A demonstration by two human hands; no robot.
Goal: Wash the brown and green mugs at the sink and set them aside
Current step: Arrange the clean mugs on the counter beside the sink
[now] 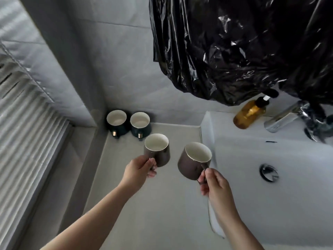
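both glossy, white-lined: left mug (161,154) pinched by left hand (138,171), right mug (187,164) by right hand (214,184).

One wide-angle camera, worn on the person's head, looked forward and steeply down from close above the worktop (162,213), near enough that both forearms (100,213) crossed the bottom of the view. It faced the worktop's far left corner against the wall (117,60), with the sink (270,195) along the worktop's right edge filling the view's right side.
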